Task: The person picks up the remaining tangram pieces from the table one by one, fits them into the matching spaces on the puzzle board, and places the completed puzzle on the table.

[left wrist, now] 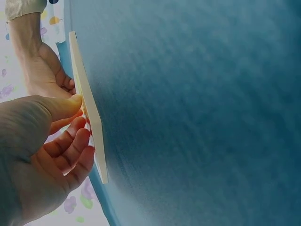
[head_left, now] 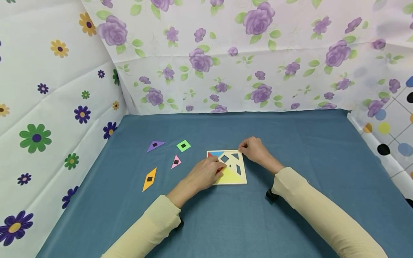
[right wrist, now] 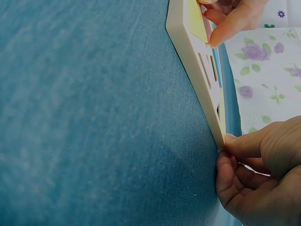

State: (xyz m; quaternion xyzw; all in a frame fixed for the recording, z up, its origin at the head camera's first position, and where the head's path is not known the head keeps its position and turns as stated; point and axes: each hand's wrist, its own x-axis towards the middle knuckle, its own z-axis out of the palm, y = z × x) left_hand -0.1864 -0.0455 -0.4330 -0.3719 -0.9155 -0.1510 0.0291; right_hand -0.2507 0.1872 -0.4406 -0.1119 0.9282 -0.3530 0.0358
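Observation:
A pale square tangram board (head_left: 244, 177) lies on the cloth, with a yellow triangle (head_left: 230, 177) and a blue triangle (head_left: 215, 153) in it and several cut-out spaces showing. My left hand (head_left: 204, 173) is over the board's left side, thumb and index finger pinching at a red triangle piece (head_left: 210, 155), most of which the hand hides. With thumb and fingertips, my right hand (head_left: 256, 150) grips the board's far right corner. In the right wrist view, the thumb of that hand (right wrist: 263, 169) lies on the corner of the board (right wrist: 188, 56).
Left of the board lie a purple triangle (head_left: 155, 145), a green square (head_left: 183, 146), a small pink triangle (head_left: 175, 162) and an orange parallelogram (head_left: 149, 180), each with a dark square mark. Blue cloth (head_left: 306, 143) covers the table. Flowered sheets (head_left: 193, 82) hang behind and beside it.

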